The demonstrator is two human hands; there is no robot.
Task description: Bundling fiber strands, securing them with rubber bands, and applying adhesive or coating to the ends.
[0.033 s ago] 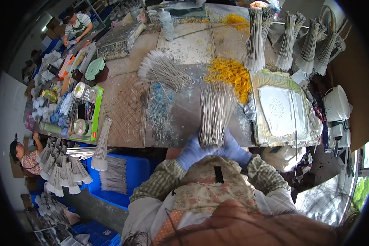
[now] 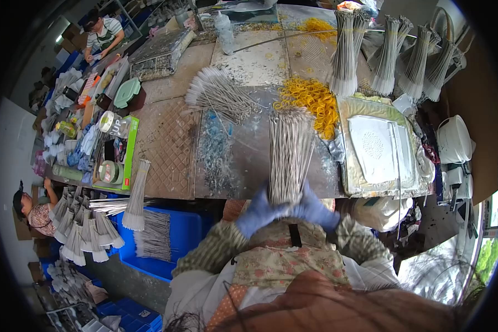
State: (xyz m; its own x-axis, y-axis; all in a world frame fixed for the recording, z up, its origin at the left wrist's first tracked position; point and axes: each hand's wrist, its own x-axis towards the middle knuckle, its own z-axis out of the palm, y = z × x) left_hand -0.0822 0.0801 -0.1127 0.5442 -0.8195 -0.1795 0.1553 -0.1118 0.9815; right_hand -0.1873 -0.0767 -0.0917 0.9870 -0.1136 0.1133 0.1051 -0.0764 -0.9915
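My left hand (image 2: 258,212) and my right hand (image 2: 317,209), both in blue-purple gloves, close round the near end of a bundle of thin wire-stemmed brushes (image 2: 289,157). Its stems point away from me over the table's front edge, and the far end fans out slightly. Some fingers are hidden behind the bundle. Beyond it to the left, a loose heap of similar brushes (image 2: 224,97) with pale tips lies on the table. A pile of yellow rubber bands (image 2: 314,102) sits just past the bundle's far end.
Banded brush bundles (image 2: 346,55) stand at the back right. A white-topped pad (image 2: 379,146) lies right. At left are a green-edged box (image 2: 131,149) and a bundle (image 2: 136,199) at the table's edge, above a blue bin (image 2: 185,232). A co-worker (image 2: 102,36) works far left, another (image 2: 36,207) left.
The bundle and both hands have shifted very slightly toward me, and the far ends of the stems look less spread and less blurred. The hands still hold the bundle.
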